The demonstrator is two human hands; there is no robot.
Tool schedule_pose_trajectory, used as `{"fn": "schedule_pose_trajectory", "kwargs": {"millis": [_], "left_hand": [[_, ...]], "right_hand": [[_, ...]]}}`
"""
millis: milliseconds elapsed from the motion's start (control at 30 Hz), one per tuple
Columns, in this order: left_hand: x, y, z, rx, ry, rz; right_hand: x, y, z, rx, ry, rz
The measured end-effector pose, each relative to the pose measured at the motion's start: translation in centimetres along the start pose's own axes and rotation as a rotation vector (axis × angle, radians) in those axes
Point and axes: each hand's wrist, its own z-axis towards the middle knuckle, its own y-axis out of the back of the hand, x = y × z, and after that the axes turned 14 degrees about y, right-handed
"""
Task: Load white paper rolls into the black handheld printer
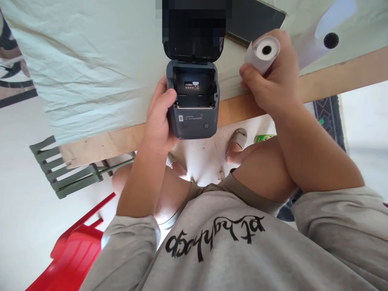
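Observation:
My left hand [159, 117] grips the left side of a small dark grey printer [194, 117] held at the table's front edge. Its lid [194, 48] is swung up and the paper bay inside is bare, with a small label on its back wall. My right hand [273, 81] is closed round a white paper roll [263, 51], held up to the right of the printer with the roll's hollow core facing me. The two hands are apart, roll and printer not touching.
A pale cloth [91, 68] covers the wooden table [100, 143]. A dark flat tablet [254, 20] lies behind the printer. A red plastic chair [72, 250] and a grey slatted chair [66, 169] stand at the left. A patterned rug [329, 117] lies on the floor.

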Motion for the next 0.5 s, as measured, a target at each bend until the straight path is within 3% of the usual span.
{"fn": "schedule_pose_trajectory", "kwargs": {"millis": [100,167,333,400,500], "left_hand": [[0.0,-0.1,-0.1,-0.018,0.004,0.026],[0.0,-0.1,-0.1,-0.029,0.01,0.046],[0.1,-0.2,-0.1,-0.014,-0.002,0.009],[0.1,-0.2,-0.1,0.013,-0.008,-0.004],[0.1,-0.2,-0.1,0.03,-0.008,-0.005]], "right_hand": [[-0.1,0.2,0.1,-0.028,0.12,-0.255],[-0.3,0.3,0.1,0.041,0.123,-0.36],[-0.8,0.1,-0.4,0.106,0.084,-0.354],[-0.7,0.5,-0.8,0.025,0.178,-0.299],[-0.8,2.5,-1.5,-0.285,0.376,-0.33]]}}
